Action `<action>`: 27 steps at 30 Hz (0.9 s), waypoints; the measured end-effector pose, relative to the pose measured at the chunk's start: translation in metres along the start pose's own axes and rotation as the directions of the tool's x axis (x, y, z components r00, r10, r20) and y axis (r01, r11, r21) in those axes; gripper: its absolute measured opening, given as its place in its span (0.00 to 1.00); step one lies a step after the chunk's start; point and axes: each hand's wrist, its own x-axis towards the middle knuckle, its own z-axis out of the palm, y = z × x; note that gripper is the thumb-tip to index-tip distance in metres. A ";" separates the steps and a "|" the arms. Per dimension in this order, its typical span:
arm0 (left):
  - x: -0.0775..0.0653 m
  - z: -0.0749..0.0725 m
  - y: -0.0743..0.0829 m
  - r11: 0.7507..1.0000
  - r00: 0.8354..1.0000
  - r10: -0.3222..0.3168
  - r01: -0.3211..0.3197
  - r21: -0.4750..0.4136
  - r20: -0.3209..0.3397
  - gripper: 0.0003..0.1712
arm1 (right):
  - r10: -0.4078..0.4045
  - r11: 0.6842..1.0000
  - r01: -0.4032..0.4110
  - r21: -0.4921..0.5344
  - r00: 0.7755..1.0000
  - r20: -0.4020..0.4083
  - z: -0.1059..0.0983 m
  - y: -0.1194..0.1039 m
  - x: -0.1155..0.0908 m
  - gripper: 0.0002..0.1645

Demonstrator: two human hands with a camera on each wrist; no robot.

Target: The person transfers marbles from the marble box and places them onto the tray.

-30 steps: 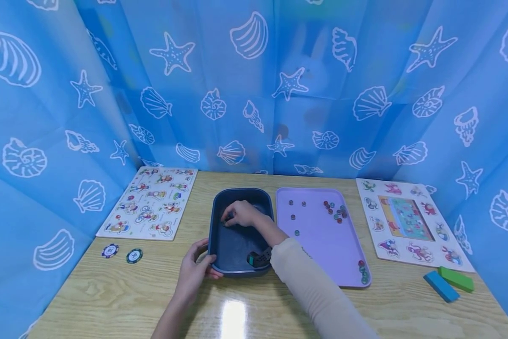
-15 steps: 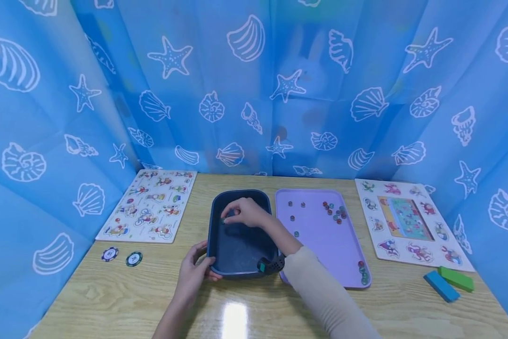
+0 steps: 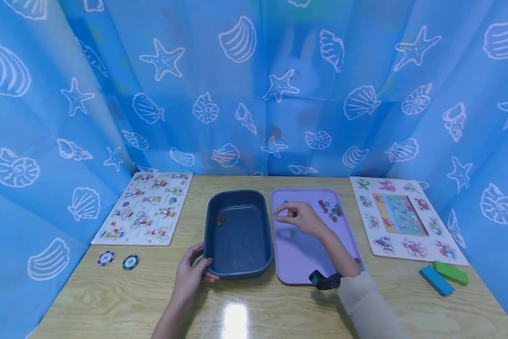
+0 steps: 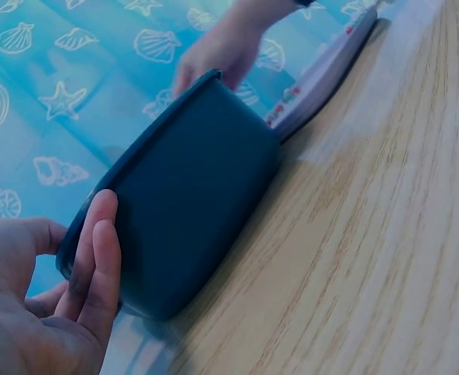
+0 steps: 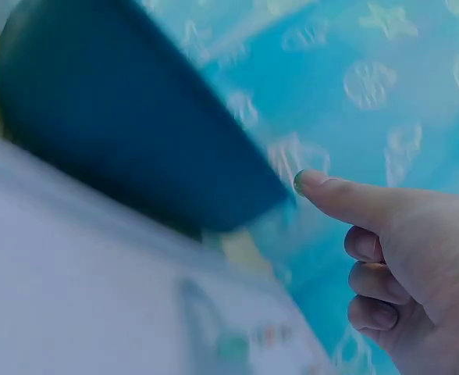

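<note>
A dark blue rectangular basin (image 3: 238, 235) stands mid-table. My left hand (image 3: 191, 272) grips its near left corner, thumb over the rim and fingers against the outer wall. Inside, several small red and green glass beads (image 3: 221, 219) lie by the left wall. Over the left edge of the lilac tray (image 3: 317, 249), my right hand (image 3: 302, 217) pinches a small green glass bead (image 5: 298, 183) between thumb and index finger; the other fingers curl in. Several red and green beads (image 3: 331, 210) are on the tray's far right side, and my right hand and forearm hide others.
Picture puzzle boards stand at the far left (image 3: 145, 207) and far right (image 3: 407, 221). Two poker chips (image 3: 130, 262) lie left of my left hand. A blue block (image 3: 436, 280) and a green block (image 3: 450, 273) lie at the right. A shell-print curtain (image 3: 254, 89) encloses the table.
My right hand has left the basin and moved right over the tray with the green bead. The left hand keeps its grip on the basin. The head view has shifted slightly.
</note>
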 end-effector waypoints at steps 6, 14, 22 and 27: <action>0.001 0.001 -0.001 1.000 1.000 0.001 -0.001 -0.003 -0.001 0.28 | 0.118 0.992 -0.120 -0.034 0.992 -0.051 -0.014 0.037 -0.028 0.09; 0.001 0.001 -0.001 1.000 1.000 -0.004 0.004 -0.001 -0.009 0.28 | 0.165 0.981 -0.168 -0.094 0.986 -0.039 -0.015 0.059 -0.044 0.07; 0.002 -0.001 -0.002 1.000 1.000 0.003 -0.003 0.009 -0.003 0.28 | 0.159 0.980 -0.165 -0.108 0.985 -0.068 -0.013 0.061 -0.047 0.11; 0.003 -0.002 -0.002 1.000 1.000 -0.009 0.009 0.006 0.008 0.28 | 0.109 0.990 -0.116 -0.075 0.989 -0.102 -0.013 0.037 -0.034 0.12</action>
